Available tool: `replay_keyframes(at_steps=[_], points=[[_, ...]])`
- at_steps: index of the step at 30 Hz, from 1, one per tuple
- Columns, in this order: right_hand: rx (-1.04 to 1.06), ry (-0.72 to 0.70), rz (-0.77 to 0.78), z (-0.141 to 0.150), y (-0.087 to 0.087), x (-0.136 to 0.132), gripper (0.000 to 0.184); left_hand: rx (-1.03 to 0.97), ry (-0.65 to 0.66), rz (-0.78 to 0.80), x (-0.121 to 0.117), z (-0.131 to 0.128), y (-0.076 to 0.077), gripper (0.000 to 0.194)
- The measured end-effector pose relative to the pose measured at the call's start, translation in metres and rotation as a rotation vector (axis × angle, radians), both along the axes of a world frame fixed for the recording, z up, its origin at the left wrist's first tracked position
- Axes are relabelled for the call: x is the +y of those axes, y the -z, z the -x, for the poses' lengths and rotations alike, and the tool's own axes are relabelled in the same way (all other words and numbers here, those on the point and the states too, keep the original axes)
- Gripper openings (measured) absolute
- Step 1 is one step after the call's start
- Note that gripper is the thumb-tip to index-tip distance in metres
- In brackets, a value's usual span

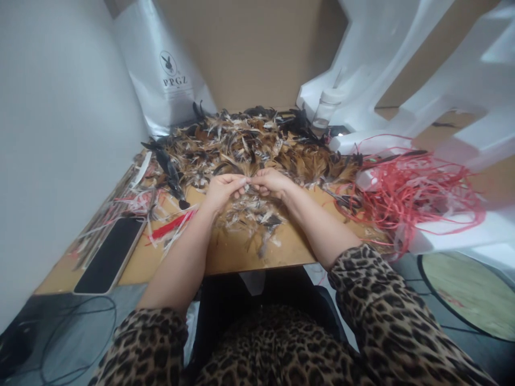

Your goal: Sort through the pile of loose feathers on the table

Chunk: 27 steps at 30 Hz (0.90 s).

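My left hand (226, 188) and my right hand (270, 181) meet at the front edge of a wide heap of brown, black and white feathers (241, 139). Thumb and fingers of each hand are pinched together, tip to tip with the other hand. Feathers rise just behind the fingertips, and what the pinch holds looks like a small feather, partly hidden by the fingers. Below the hands, a smaller scatter of pale and grey feather bits (257, 217) lies on the wooden tabletop (233, 257).
A phone (110, 254) lies at the left, near thin sticks (107, 206) and a red strip (171, 225). A tangle of red plastic strings (422, 193) spreads at the right. Behind stand a white printed bag (169, 69) and a lidded jar (328, 107). A round stool (470, 295) is lower right.
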State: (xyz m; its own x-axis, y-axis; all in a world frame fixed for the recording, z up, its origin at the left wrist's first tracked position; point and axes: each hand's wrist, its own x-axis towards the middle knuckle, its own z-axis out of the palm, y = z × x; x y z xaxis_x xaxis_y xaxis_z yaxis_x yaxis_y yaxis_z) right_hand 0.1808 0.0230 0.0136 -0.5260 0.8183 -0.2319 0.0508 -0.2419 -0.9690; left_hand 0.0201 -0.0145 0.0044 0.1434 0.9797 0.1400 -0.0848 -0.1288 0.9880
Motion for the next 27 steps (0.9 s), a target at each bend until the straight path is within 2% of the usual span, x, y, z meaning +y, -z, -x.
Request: replay_keyframes(at_steps=[6, 10, 14, 20, 27], points=[[-0.042, 0.038, 0.021, 0.0, 0.005, 0.003, 0.027, 0.148, 0.016, -0.043, 0.002, 0.003, 0.003, 0.029], [-0.073, 0.093, -0.016, 0.001, 0.01, 0.004, 0.015, 0.176, -0.002, 0.048, 0.008, 0.004, 0.013, 0.03], [-0.007, 0.113, -0.041, 0.003, 0.01, 0.004, 0.01, 0.111, -0.016, 0.15, 0.013, 0.005, 0.019, 0.034], [0.059, 0.121, -0.042, 0.006, 0.009, 0.002, 0.026, 0.026, -0.065, 0.19, 0.016, 0.006, 0.026, 0.035], [0.071, 0.091, -0.093, 0.008, 0.007, -0.004, 0.034, 0.074, -0.054, 0.153, 0.015, 0.003, 0.025, 0.034]])
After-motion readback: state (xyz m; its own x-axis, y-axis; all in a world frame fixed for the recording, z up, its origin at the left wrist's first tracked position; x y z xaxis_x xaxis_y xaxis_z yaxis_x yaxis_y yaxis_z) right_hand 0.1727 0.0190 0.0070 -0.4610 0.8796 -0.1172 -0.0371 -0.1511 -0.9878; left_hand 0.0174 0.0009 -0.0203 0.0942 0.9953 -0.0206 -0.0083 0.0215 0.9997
